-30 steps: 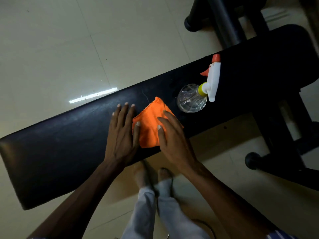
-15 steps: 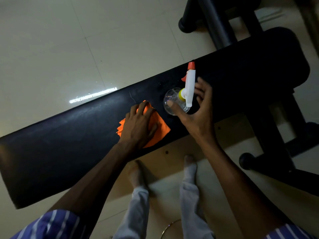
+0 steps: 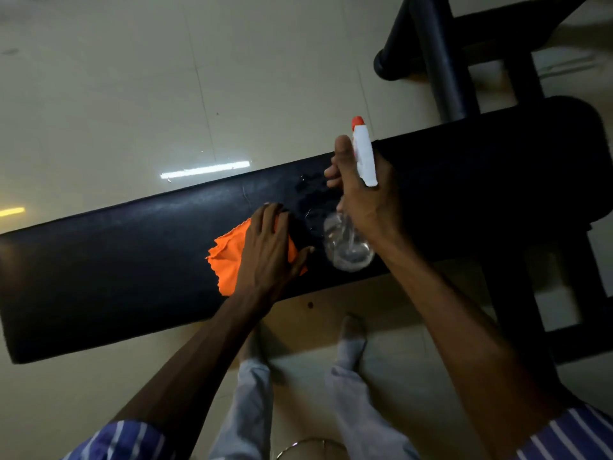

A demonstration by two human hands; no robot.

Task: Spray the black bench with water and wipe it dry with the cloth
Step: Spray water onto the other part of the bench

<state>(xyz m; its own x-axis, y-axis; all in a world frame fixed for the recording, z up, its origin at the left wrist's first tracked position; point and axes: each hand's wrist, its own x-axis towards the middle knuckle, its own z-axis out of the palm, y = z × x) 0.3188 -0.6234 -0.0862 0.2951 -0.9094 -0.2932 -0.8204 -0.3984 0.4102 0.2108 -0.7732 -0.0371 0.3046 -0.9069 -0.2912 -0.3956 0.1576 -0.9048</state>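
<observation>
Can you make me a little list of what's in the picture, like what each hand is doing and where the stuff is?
place: black bench on a pale tiled floor
left hand: lies flat on the orange cloth, pressing it to the bench
right hand: grips the spray bottle
bottle: clear body, white sprayer with an orange tip, lifted and tilted above the bench
bench surface: wet drops glisten beside the cloth
wiping: not yet begun

Pale floor tiles [image 3: 99, 94] are reflecting a strip light [image 3: 205, 170] — a second black frame [image 3: 441, 58] is standing beyond, its details dim.
</observation>
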